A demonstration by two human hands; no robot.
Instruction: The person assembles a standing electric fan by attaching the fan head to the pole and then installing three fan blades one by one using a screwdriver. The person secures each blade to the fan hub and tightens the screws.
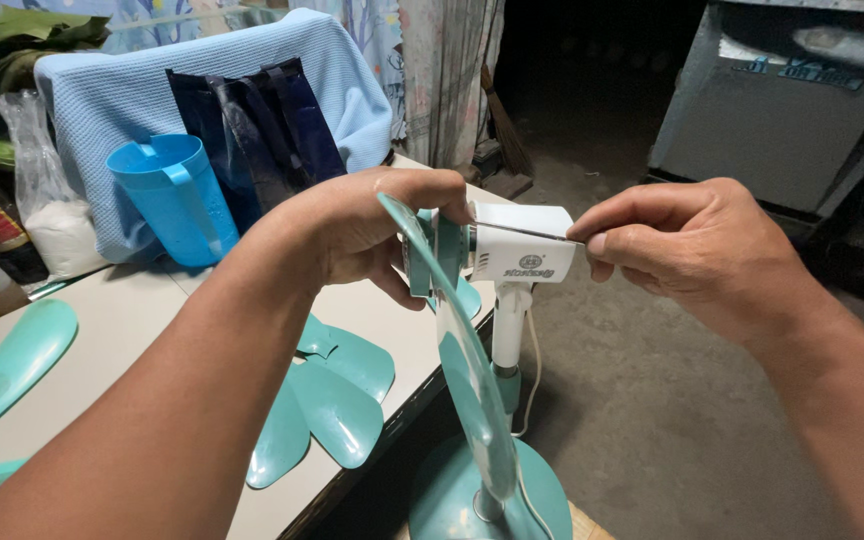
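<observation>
A small teal and white stand fan [517,255] stands beside the table, with a white motor housing on a white stem and a round teal base [452,495]. My left hand [372,225] grips the fan's front at the teal hub, where a teal blade [462,370] curves down toward me. My right hand [687,250] pinches a thin metal tool [517,231], whose tip lies along the top of the white housing.
On the pale table [142,320] lie a loose teal fan propeller [327,395] and a teal blade [7,365] at the left. Behind stand a blue jug [172,195], a dark bag, a light blue cloth, a sack and bottles. A grey box [782,110] stands at the right.
</observation>
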